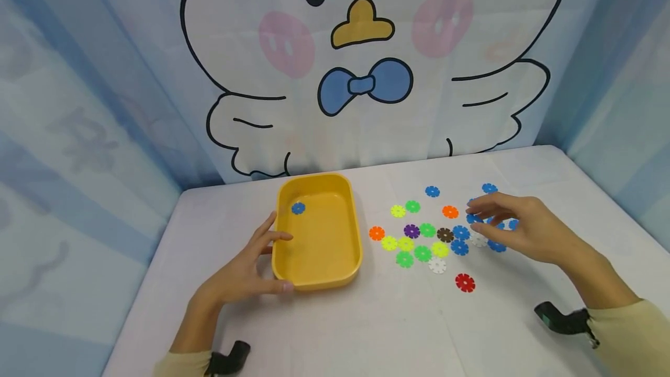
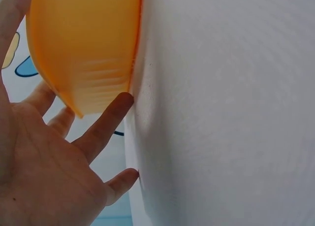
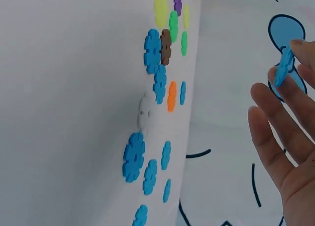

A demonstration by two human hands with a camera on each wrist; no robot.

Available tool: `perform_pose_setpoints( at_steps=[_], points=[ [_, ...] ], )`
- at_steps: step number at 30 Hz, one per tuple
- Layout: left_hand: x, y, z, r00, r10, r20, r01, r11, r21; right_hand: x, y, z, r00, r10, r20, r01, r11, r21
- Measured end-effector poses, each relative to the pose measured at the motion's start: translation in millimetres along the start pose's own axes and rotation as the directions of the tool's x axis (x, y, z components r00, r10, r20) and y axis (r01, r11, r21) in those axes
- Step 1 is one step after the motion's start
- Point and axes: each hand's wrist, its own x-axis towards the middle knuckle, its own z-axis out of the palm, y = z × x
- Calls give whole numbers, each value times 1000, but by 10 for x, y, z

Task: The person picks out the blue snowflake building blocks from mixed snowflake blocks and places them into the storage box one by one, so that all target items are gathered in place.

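Note:
My left hand [image 1: 243, 269] is at the left side of a yellow tray [image 1: 319, 285], its thumb by the near corner and one finger reaching over the rim. In the left wrist view its fingers are spread and fairly straight against the tray's outer wall. One blue notched disc [image 1: 298, 208] lies inside the tray. Above the scattered discs on the right, my right hand [image 1: 528, 228] pinches a small blue notched disc [image 3: 284, 67] between thumb and index finger. Its other fingers are loosely bent. More blue discs [image 3: 134, 157] lie under and around this hand.
Several other discs lie on the white tabletop [image 1: 377, 330] between tray and right hand: green [image 1: 405, 259], yellow [image 1: 389, 243], orange [image 1: 377, 233], purple [image 1: 412, 231], brown [image 1: 445, 235], white [image 1: 437, 265]. A red disc [image 1: 464, 283] lies nearer. Behind hangs a cartoon-printed curtain [image 1: 366, 132].

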Motion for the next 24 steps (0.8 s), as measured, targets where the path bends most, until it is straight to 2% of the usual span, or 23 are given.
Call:
perform_pose_setpoints(
  at_steps=[6,11,16,20,24],
  points=[
    [-3,11,-11,1000,-1,-3,1,1000,4,172,-101,98,1000,-1,-4,1,999,41],
    [-11,21,-6,1000,-28,-1,28,1000,6,303,-154,203,999,-45,2,45,997,69],
    [-12,25,-4,999,-49,-1,49,999,2,406,-195,313,999,-36,18,34,996,80],
    [-11,18,-5,999,-52,1,52,999,-2,499,-234,394,999,-21,27,18,996,90],
    [-8,5,-4,999,-41,0,41,999,-3,601,-282,465,998,-52,24,49,993,107]
  ],
)
